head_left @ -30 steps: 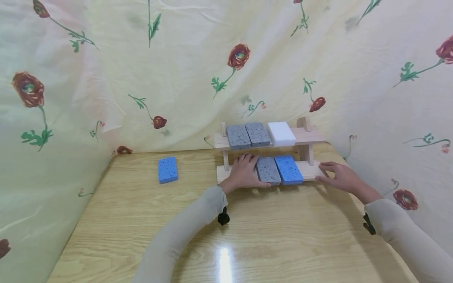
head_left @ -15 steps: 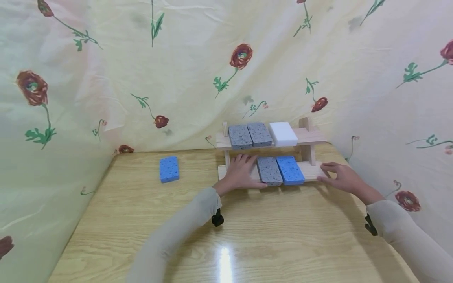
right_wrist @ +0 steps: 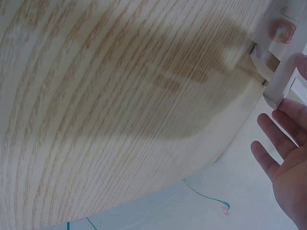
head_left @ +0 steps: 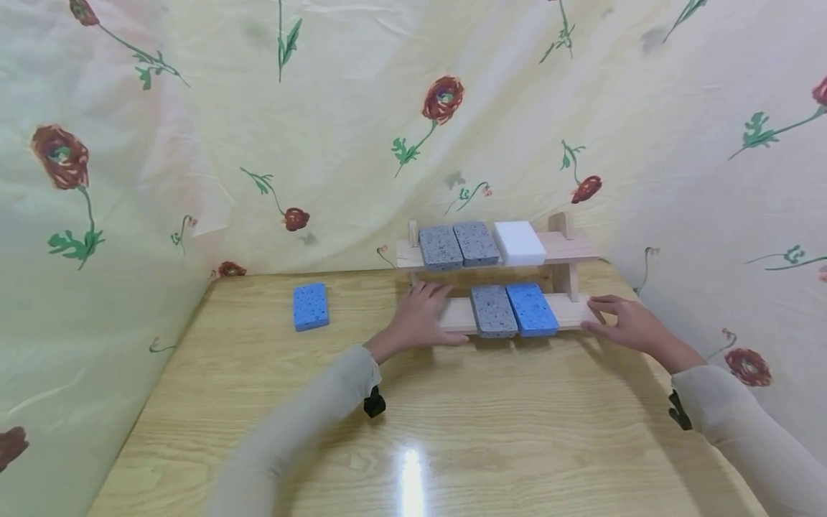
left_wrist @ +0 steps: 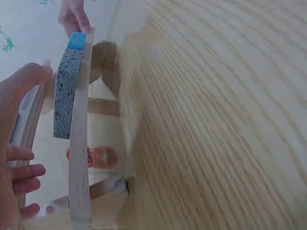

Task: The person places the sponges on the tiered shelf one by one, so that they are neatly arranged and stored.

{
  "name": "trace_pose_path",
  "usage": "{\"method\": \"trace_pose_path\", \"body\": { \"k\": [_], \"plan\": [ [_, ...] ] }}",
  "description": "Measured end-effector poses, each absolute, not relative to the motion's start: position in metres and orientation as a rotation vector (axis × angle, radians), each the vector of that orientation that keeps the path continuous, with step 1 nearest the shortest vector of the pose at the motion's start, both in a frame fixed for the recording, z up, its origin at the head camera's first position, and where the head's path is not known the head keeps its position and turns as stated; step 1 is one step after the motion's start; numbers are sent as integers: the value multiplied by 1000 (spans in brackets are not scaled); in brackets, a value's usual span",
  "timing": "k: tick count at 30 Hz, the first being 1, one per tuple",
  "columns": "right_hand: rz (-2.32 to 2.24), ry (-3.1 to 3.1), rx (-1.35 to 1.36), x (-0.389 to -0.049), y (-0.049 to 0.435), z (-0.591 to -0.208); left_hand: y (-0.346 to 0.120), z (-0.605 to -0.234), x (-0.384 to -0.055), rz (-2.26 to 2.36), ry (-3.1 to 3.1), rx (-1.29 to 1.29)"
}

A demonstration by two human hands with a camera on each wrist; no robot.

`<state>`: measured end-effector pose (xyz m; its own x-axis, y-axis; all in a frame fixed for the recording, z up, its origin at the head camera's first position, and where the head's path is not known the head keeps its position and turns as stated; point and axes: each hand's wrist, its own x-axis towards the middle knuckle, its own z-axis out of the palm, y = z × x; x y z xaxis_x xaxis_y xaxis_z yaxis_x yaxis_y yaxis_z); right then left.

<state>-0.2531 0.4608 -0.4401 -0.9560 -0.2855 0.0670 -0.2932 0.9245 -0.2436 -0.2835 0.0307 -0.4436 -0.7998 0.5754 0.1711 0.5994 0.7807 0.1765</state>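
Note:
A two-tier wooden shelf (head_left: 457,314) stands at the back of the table. On its lower board lie a grey sponge (head_left: 494,311) and a blue sponge (head_left: 532,309), side by side. My left hand (head_left: 420,316) is over the board's left part, fingers spread and holding nothing, apart from the grey sponge. In the left wrist view the left hand (left_wrist: 17,143) has its thumb stretched away from the fingers. At the lower board's right end, my right hand (head_left: 627,324) pinches the edge; the right wrist view shows the right hand (right_wrist: 292,158) with fingertips at the board's corner.
Two grey sponges (head_left: 441,247) and a white sponge (head_left: 519,243) sit on the upper board. Another blue sponge (head_left: 311,306) lies on the wooden table (head_left: 517,416), left of the shelf. Flowered cloth (head_left: 349,129) hangs behind and at the sides.
My left hand has let go of the grey sponge's side and moved left along the lower board. My right hand stays at the shelf's right end.

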Motion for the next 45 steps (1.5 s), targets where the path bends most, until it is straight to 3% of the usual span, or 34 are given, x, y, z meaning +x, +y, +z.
{"method": "trace_pose_path", "body": {
  "k": [15,45],
  "plan": [
    [398,-3056,458,-254,461,-440,-15,-433,-276,-355,-2810,-980],
    [373,-3091,420,-252,459,-438,-145,-433,-289,-714,-2889,-611]
  ]
}}
